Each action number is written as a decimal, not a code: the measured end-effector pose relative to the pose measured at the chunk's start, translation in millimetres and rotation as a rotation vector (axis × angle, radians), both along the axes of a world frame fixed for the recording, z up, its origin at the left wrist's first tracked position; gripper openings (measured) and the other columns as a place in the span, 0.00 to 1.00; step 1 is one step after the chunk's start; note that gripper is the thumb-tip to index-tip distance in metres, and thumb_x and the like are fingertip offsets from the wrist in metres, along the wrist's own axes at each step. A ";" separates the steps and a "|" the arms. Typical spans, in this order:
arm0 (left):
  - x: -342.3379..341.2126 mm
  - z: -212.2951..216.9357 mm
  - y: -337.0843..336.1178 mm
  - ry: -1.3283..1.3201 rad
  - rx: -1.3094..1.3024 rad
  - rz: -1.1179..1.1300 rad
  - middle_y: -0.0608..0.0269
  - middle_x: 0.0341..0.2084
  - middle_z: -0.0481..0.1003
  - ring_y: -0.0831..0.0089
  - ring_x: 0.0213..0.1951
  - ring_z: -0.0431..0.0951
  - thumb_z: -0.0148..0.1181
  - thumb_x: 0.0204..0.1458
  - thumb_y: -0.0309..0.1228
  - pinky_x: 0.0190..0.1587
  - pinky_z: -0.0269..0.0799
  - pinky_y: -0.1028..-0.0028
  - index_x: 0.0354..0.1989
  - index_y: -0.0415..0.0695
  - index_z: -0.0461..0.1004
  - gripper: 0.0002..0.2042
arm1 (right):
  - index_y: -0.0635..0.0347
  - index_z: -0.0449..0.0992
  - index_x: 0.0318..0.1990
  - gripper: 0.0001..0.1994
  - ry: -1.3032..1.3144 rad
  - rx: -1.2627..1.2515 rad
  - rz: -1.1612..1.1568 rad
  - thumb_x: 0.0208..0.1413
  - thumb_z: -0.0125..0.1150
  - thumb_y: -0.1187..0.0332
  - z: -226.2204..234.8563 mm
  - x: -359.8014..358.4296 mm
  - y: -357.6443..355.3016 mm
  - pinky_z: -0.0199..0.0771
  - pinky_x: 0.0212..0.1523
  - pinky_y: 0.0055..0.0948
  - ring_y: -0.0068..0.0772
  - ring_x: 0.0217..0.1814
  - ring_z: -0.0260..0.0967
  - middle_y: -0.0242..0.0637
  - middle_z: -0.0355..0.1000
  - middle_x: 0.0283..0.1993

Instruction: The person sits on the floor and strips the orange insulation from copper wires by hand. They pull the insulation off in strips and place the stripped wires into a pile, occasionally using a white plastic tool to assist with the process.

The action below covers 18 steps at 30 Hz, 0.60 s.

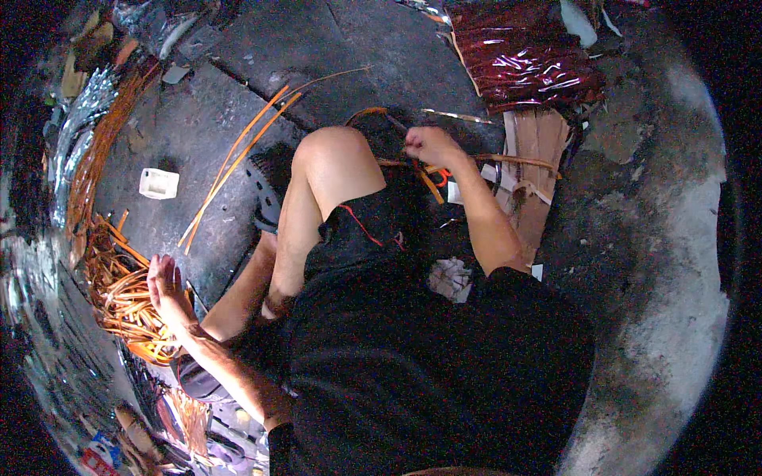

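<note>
Copper strips (119, 297) under the open left hand (164, 283) — right hand (429, 145) grip pinches one strip (413, 168).

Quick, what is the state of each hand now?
Left hand: open, resting on the pile of orange strips.
Right hand: closed, pinching an orange strip.

Seated on concrete floor (238, 127), sorting orange strips.
Left hand (164, 284) rests on tangled orange strip pile (119, 297); right hand (429, 145) pinches a curved strip (373, 113) beyond the knee (333, 151).
</note>
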<state>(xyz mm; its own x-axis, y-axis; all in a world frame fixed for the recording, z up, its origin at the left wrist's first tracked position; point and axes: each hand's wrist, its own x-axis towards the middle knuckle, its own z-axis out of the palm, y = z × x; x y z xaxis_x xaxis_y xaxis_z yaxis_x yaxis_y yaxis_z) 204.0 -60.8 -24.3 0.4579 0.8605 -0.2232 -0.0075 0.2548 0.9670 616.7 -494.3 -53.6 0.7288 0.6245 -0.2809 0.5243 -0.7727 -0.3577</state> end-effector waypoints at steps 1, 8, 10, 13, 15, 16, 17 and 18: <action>5.6 3.0 -5.3 -0.003 -0.011 0.021 0.51 0.52 0.72 0.62 0.57 0.69 0.51 0.61 0.36 0.64 0.58 0.62 0.59 0.40 0.66 0.20 | 0.59 0.76 0.45 0.14 0.011 0.061 0.094 0.48 0.58 0.73 -11.6 -4.9 7.4 0.72 0.49 0.39 0.46 0.48 0.73 0.47 0.76 0.43; 38.1 26.1 -34.6 0.024 0.095 0.039 0.58 0.45 0.76 0.68 0.48 0.75 0.55 0.59 0.31 0.55 0.69 0.68 0.44 0.41 0.76 0.10 | 0.63 0.70 0.37 0.04 0.087 0.248 0.015 0.56 0.51 0.74 -4.2 -21.2 47.3 0.70 0.39 0.40 0.48 0.39 0.72 0.46 0.74 0.37; 45.8 30.4 -37.2 -0.082 0.214 -0.064 0.56 0.45 0.75 0.67 0.47 0.75 0.53 0.60 0.30 0.54 0.70 0.69 0.37 0.40 0.75 0.07 | 0.60 0.69 0.40 0.06 -0.083 0.257 -0.068 0.56 0.55 0.72 10.3 -2.4 59.4 0.69 0.35 0.43 0.51 0.33 0.71 0.51 0.73 0.32; 69.9 41.6 -44.8 -0.135 0.199 -0.174 0.59 0.45 0.75 0.71 0.45 0.76 0.52 0.60 0.24 0.52 0.71 0.69 0.36 0.42 0.75 0.05 | 0.58 0.69 0.42 0.12 -0.178 -0.019 0.200 0.48 0.57 0.77 27.5 5.6 63.8 0.71 0.39 0.48 0.57 0.41 0.72 0.52 0.74 0.37; 69.2 50.3 -52.7 -0.142 0.208 -0.224 0.60 0.44 0.75 0.72 0.46 0.76 0.52 0.60 0.24 0.54 0.69 0.71 0.37 0.39 0.74 0.04 | 0.62 0.69 0.43 0.17 -0.086 -0.214 0.261 0.43 0.55 0.82 -8.7 0.6 47.6 0.71 0.48 0.46 0.56 0.50 0.69 0.54 0.70 0.47; 63.7 48.2 -52.4 -0.144 0.186 -0.233 0.59 0.45 0.75 0.71 0.46 0.76 0.52 0.60 0.25 0.55 0.69 0.71 0.41 0.39 0.73 0.06 | 0.63 0.70 0.43 0.16 -0.178 -0.409 0.230 0.44 0.54 0.82 -24.1 -7.3 43.5 0.70 0.49 0.45 0.55 0.49 0.69 0.53 0.71 0.47; 61.5 45.1 -51.7 -0.159 0.157 -0.252 0.59 0.45 0.75 0.71 0.46 0.75 0.52 0.60 0.26 0.55 0.68 0.71 0.45 0.39 0.73 0.08 | 0.62 0.71 0.41 0.12 -0.139 -0.158 0.108 0.46 0.54 0.79 -57.8 -0.5 15.7 0.71 0.45 0.46 0.54 0.49 0.69 0.54 0.71 0.45; 60.4 37.2 -51.3 -0.173 0.129 -0.239 0.59 0.45 0.75 0.71 0.46 0.75 0.52 0.60 0.25 0.55 0.68 0.71 0.45 0.38 0.73 0.08 | 0.61 0.72 0.39 0.09 -0.080 -0.100 0.048 0.50 0.52 0.76 -75.1 7.5 1.6 0.70 0.41 0.47 0.54 0.47 0.71 0.55 0.71 0.41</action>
<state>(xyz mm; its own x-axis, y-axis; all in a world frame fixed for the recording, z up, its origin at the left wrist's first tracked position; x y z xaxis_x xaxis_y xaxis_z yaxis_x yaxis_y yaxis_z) 264.4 -112.1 12.9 0.6723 0.7400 -0.0208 -0.1292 0.1450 0.9810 624.3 -492.7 -128.6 0.7212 0.6309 -0.2861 0.5852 -0.7759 -0.2357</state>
